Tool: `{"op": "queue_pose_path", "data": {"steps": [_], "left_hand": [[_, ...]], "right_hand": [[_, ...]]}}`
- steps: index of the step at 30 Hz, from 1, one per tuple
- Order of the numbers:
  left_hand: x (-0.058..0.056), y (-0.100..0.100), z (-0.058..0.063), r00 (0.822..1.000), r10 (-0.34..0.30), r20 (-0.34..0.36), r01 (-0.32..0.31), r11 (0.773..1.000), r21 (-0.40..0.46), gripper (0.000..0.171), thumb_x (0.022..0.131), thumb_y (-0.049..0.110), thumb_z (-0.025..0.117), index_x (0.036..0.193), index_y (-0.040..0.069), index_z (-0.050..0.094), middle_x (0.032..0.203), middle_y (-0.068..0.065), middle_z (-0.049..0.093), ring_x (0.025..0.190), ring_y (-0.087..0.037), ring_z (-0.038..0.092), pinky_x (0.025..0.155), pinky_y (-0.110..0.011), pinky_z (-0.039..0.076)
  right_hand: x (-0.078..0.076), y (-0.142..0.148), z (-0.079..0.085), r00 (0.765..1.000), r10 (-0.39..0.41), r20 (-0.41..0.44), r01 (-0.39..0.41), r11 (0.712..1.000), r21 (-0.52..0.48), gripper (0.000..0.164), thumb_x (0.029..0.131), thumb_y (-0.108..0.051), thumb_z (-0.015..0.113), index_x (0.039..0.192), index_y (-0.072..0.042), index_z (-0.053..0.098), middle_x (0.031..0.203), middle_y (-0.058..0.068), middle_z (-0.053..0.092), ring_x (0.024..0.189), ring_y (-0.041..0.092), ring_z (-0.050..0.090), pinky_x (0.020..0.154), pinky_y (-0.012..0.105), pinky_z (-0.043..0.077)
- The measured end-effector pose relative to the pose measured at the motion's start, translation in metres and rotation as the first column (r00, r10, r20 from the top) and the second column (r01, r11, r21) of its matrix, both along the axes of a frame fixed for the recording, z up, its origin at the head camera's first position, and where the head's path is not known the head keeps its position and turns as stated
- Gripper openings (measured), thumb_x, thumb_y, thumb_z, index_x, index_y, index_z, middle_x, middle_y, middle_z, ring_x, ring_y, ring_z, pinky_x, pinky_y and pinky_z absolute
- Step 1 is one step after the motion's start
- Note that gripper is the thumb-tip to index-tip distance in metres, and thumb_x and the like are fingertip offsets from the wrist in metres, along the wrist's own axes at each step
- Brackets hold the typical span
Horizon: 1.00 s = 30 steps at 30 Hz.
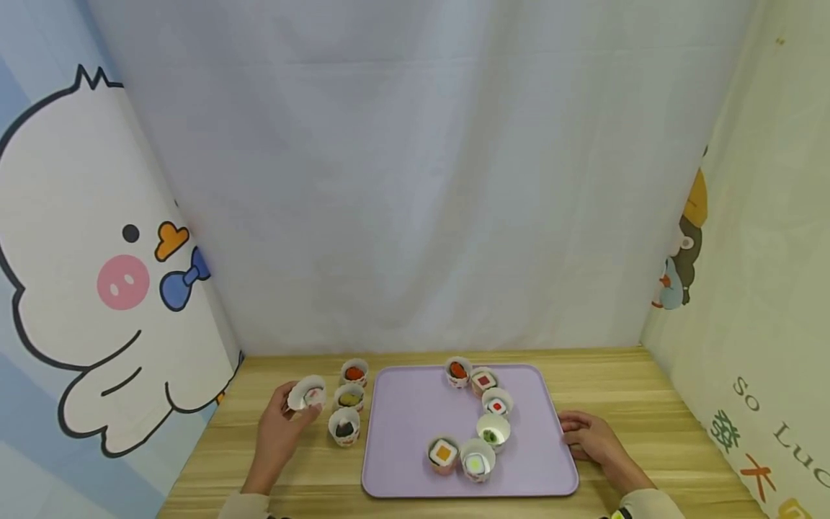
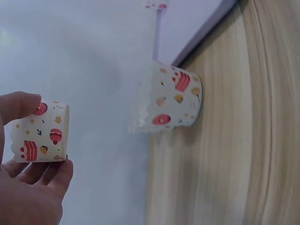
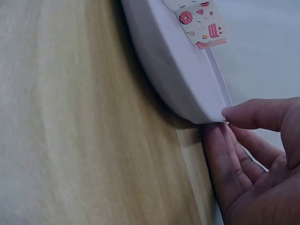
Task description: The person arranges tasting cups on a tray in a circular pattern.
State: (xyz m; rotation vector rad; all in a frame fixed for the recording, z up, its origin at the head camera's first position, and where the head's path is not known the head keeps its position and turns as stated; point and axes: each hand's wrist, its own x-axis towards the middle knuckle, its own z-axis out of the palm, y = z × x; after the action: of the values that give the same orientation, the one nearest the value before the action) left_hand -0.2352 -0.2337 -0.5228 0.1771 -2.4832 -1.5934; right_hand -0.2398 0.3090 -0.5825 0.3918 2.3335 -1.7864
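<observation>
My left hand [image 1: 283, 425] grips a white paper baking cup [image 2: 40, 133] printed with cakes and sweets, thumb on one side and fingers on the other. Inside that cup, in the head view, lies a small white and pink piece [image 1: 314, 396]. It is held left of three more cups, which contain a red piece [image 1: 354, 373], a yellowish piece [image 1: 349, 399] and a dark piece [image 1: 344, 429]. My right hand [image 1: 591, 437] pinches the right edge of the lilac tray [image 1: 402, 425]; in the right wrist view the thumb [image 3: 251, 113] is on the rim with fingers below.
Several cups stand on the tray in a curve, among them one with a red piece [image 1: 457, 370], one with a green piece [image 1: 491, 436] and one with an orange-centred square [image 1: 444, 453]. The wooden table [image 1: 648, 404] meets a white curtain [image 1: 441, 216] at the back.
</observation>
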Motion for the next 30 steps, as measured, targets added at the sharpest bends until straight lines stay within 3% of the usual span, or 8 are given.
{"op": "queue_pose_path", "data": {"steps": [7,11,18,23,30], "left_hand": [[0.005,0.023,0.012,0.995,-0.089,-0.052,0.090,0.996,0.024,0.063,0.087,0.022,0.074,0.141,0.009,0.044,0.137,-0.015,0.056,0.130,-0.029,0.052,0.112,-0.044,0.041],[0.005,0.039,0.012,0.990,-0.120,-0.070,0.121,0.993,0.016,0.061,0.086,0.019,0.075,0.140,0.010,0.047,0.135,-0.014,0.058,0.128,-0.028,0.054,0.111,-0.044,0.042],[0.003,0.069,0.003,0.978,-0.189,-0.087,0.191,0.981,0.021,0.059,0.085,0.018,0.076,0.138,0.012,0.050,0.126,-0.013,0.062,0.114,-0.028,0.062,0.090,-0.037,0.054],[-0.002,0.089,-0.006,0.967,-0.238,-0.091,0.242,0.970,0.031,0.061,0.085,0.018,0.075,0.139,0.008,0.049,0.134,-0.017,0.058,0.118,-0.030,0.060,0.099,-0.045,0.051],[-0.005,0.114,-0.021,0.962,-0.270,-0.046,0.271,0.963,0.002,0.052,0.083,0.022,0.075,0.130,0.010,0.056,0.119,-0.009,0.066,0.112,-0.026,0.063,0.099,-0.047,0.050]], "right_hand": [[-0.001,0.001,0.000,1.000,0.000,-0.001,0.000,1.000,-0.001,0.055,0.078,0.007,0.064,0.132,0.009,0.052,0.095,0.001,0.063,0.079,0.014,0.061,0.067,0.031,0.057],[-0.002,0.001,-0.002,1.000,-0.008,0.009,0.008,1.000,0.004,0.054,0.078,0.006,0.065,0.131,0.007,0.053,0.095,0.001,0.063,0.081,0.014,0.061,0.066,0.031,0.056],[-0.001,0.001,-0.003,1.000,0.005,0.002,-0.005,1.000,0.002,0.055,0.078,0.006,0.064,0.132,0.009,0.052,0.097,0.003,0.064,0.083,0.017,0.062,0.067,0.031,0.057],[-0.001,0.002,-0.003,1.000,-0.002,0.001,0.002,1.000,0.000,0.055,0.078,0.007,0.064,0.132,0.009,0.052,0.097,0.004,0.065,0.084,0.019,0.063,0.067,0.032,0.057],[-0.001,0.002,-0.001,1.000,0.004,0.004,-0.004,1.000,-0.003,0.054,0.079,0.007,0.064,0.132,0.008,0.052,0.098,0.005,0.065,0.082,0.016,0.062,0.066,0.032,0.057]]}}
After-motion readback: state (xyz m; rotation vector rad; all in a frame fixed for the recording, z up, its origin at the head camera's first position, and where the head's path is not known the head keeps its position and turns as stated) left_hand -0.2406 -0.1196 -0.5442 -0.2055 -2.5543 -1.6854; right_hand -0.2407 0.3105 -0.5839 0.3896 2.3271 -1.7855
